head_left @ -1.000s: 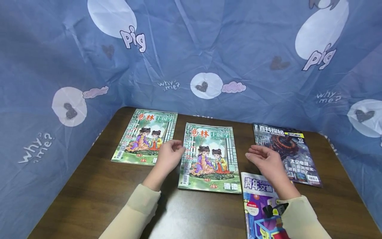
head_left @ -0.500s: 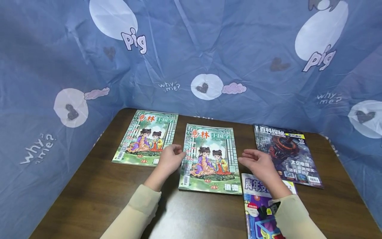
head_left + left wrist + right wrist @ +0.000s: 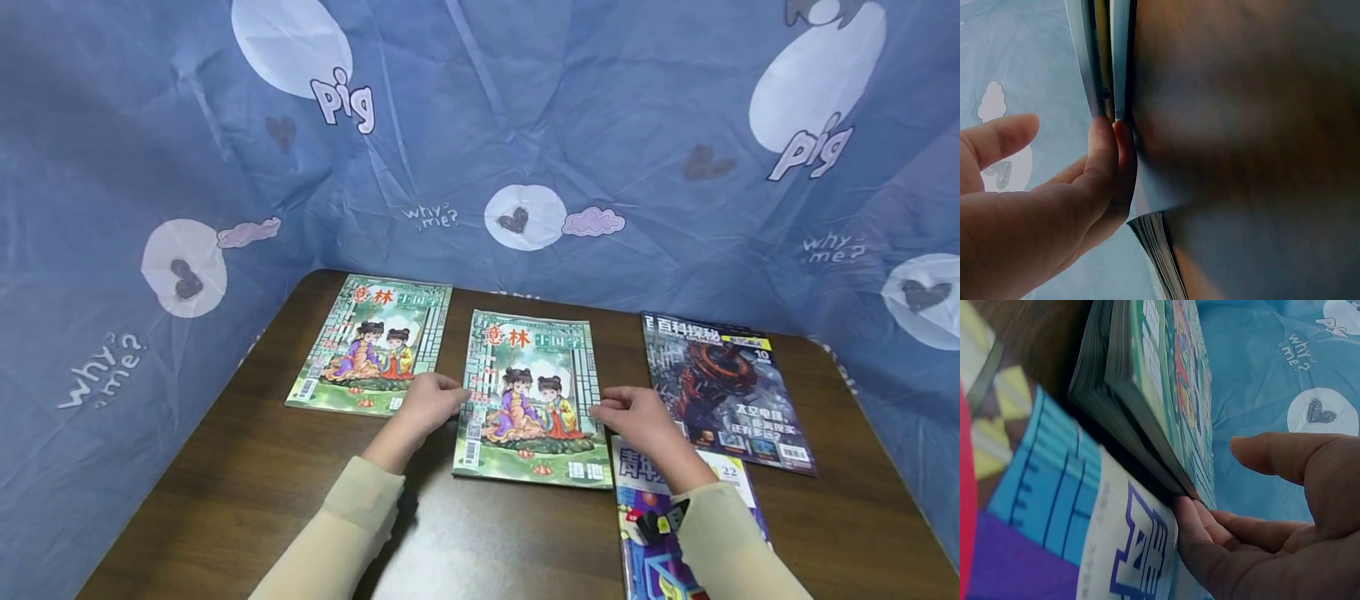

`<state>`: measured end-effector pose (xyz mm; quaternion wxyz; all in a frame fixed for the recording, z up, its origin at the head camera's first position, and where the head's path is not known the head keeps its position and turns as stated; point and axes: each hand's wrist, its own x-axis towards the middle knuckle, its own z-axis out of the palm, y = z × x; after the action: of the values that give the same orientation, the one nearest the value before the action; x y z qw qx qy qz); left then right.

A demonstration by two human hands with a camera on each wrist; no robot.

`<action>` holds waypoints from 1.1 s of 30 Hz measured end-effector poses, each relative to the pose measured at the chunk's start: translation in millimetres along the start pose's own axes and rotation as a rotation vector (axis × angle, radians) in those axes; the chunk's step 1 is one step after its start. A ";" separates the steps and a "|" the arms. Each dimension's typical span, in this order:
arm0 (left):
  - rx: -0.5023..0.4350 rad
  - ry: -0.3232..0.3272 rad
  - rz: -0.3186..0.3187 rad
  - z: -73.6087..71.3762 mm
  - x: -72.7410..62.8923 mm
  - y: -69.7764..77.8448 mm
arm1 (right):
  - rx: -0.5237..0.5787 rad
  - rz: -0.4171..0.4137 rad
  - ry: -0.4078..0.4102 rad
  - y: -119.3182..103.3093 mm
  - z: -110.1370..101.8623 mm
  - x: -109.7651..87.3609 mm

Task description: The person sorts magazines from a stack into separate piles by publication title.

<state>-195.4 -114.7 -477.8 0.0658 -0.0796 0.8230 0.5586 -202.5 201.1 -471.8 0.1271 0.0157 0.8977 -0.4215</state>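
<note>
A blue printed cloth (image 3: 435, 150) hung behind the brown wooden table (image 3: 487, 542). Near the table's middle lay a stack of green-covered magazines (image 3: 536, 400). The left hand (image 3: 423, 408) touched its left edge with the fingertips, the right hand (image 3: 641, 427) its right edge; both grips were wide, thumbs apart from the fingers. A matching green magazine (image 3: 378, 346) lay to the left, a dark-covered magazine (image 3: 731, 392) and a purple magazine (image 3: 648, 554) to the right.

A stack of closed magazines (image 3: 558, 354) lies face up on the brown surface (image 3: 495, 550); its green top cover shows two dark-haired cartoon figures in colourful robes beneath red-and-white lettering.
</note>
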 end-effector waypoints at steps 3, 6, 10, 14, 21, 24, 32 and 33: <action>-0.011 -0.010 -0.019 -0.1 0.4 2.2 | -0.012 0.000 0.003 -0.3 0.7 0.4; 0.011 -0.017 -0.017 0.4 0.9 5.0 | -0.026 0.000 0.006 -0.4 0.5 0.9; 0.042 -0.032 -0.012 1.5 0.6 8.8 | -0.028 -0.005 0.010 0.1 0.4 1.4; 0.060 -0.039 -0.029 2.2 0.0 11.0 | -0.002 -0.021 0.008 1.2 0.3 1.5; -0.039 -0.004 -0.036 3.8 1.4 13.6 | 0.017 -0.044 0.040 1.6 0.6 1.2; -0.109 -0.005 -0.044 5.3 2.7 15.2 | 0.018 -0.054 0.066 -0.4 0.4 -0.1; -0.087 -0.079 -0.049 7.2 3.4 14.0 | 0.129 -0.007 0.052 -3.8 0.1 -0.8; -0.086 -0.088 -0.047 6.9 3.6 13.4 | 0.152 0.002 0.042 -3.4 0.4 -0.2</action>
<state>-201.5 -103.7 -468.9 0.1117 -0.0769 0.7924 0.5947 -202.7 198.6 -469.4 0.1071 0.0350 0.8656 -0.4880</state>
